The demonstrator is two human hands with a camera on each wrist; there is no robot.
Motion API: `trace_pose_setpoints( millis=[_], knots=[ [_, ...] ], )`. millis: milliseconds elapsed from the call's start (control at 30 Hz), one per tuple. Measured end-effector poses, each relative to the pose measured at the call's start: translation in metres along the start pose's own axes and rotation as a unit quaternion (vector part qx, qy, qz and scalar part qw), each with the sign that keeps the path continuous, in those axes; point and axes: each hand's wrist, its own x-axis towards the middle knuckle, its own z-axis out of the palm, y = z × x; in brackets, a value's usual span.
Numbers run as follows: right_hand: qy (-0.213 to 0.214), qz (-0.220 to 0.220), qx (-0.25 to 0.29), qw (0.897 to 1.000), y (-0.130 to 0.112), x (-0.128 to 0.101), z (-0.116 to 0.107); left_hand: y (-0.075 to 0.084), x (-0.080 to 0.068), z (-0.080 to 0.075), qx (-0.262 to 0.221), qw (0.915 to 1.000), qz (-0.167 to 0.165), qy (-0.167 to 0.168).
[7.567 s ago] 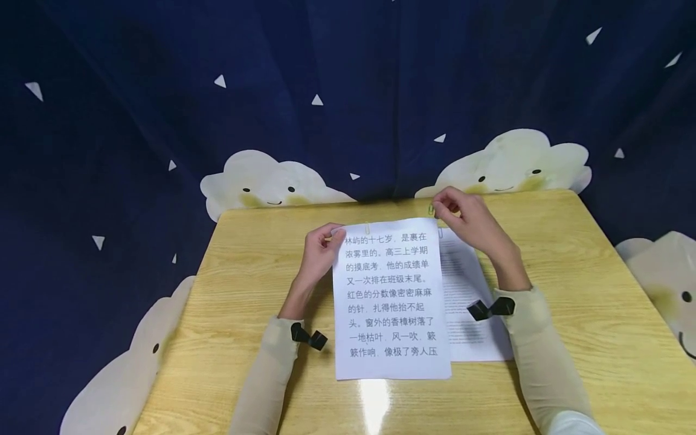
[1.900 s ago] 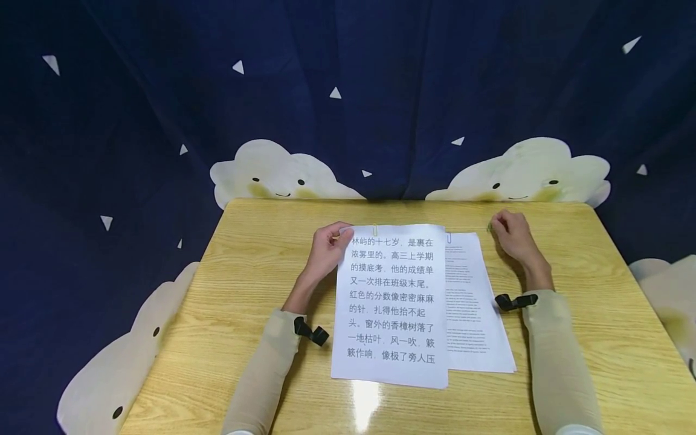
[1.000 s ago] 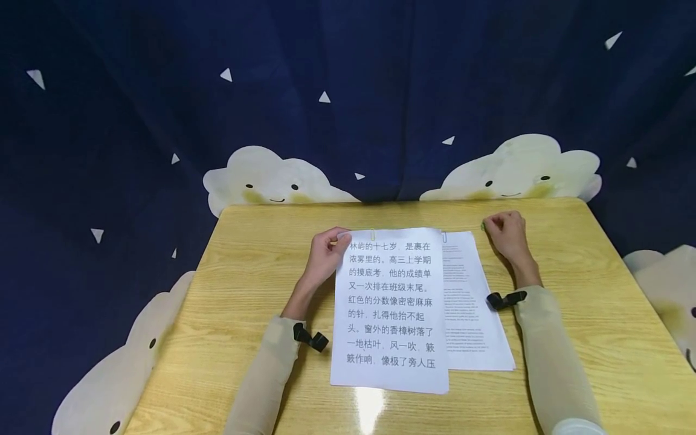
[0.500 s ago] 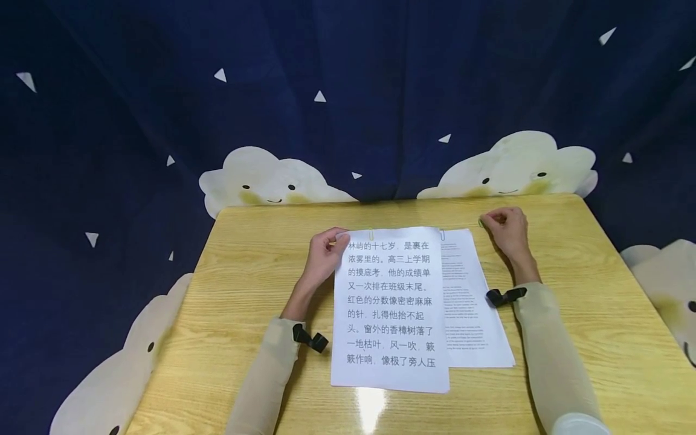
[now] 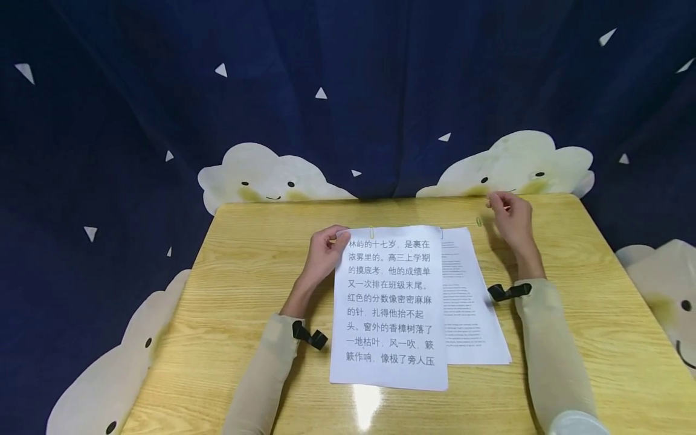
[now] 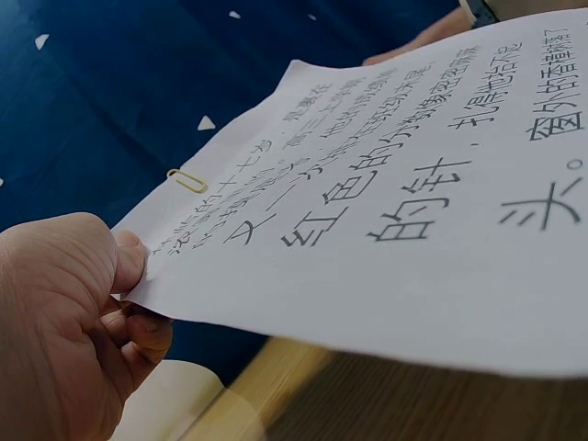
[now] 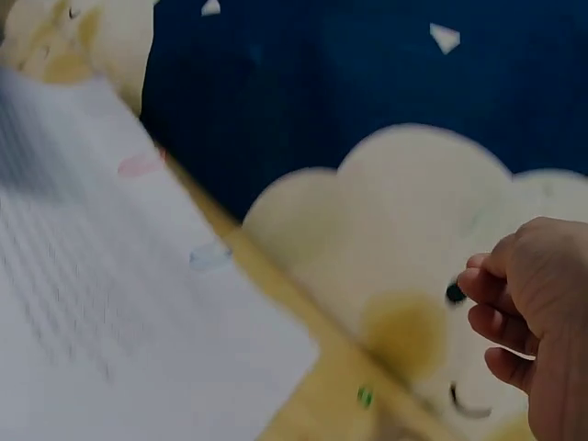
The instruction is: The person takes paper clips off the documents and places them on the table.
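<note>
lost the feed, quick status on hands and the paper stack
Left hand pinches large-print sheet at its top corner. Right hand raised, fingers curled, holding nothing visible. Green paperclip lies on table.

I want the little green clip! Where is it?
In the head view, the green paper clip lies on the table, on the right side, between the small-print paper and the right hand.

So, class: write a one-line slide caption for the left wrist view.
Left hand pinches the corner of a printed sheet bearing a gold paperclip.
</note>
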Motion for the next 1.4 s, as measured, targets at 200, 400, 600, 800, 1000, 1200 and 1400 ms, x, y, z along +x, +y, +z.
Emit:
trace_pose_setpoints(
  millis=[200, 400, 600, 800, 1000, 1200, 1400],
  knots=[
    [-0.027, -0.035, 0.040, 0.998, -0.033, -0.003, 0.003, 0.002, 0.000, 0.001, 0.001, 1.0000, -0.010, 0.001],
    [-0.055, -0.080, 0.107, 0.990, -0.067, -0.011, 0.005, 0.003, -0.001, 0.001, 0.004, 1.0000, -0.006, 0.002],
    [-0.084, -0.137, 0.124, 0.979, -0.113, -0.027, 0.007, -0.001, -0.003, 0.000, 0.002, 1.0000, 0.000, -0.001],
    [-0.142, -0.146, 0.141, 0.969, -0.123, -0.033, 0.015, -0.002, -0.003, 0.001, -0.003, 1.0000, -0.003, -0.002],
    [-0.170, -0.186, 0.123, 0.960, -0.126, -0.036, 0.027, 0.001, -0.001, 0.004, -0.009, 0.9999, -0.008, 0.000],
    [-0.196, -0.236, 0.049, 0.951, -0.139, -0.047, 0.040, 0.003, -0.002, 0.006, -0.010, 0.9999, -0.011, -0.008],
    [-0.219, -0.250, 0.003, 0.943, -0.147, -0.058, 0.050, 0.004, -0.003, 0.008, -0.009, 0.9998, -0.006, -0.019]
  ],
)
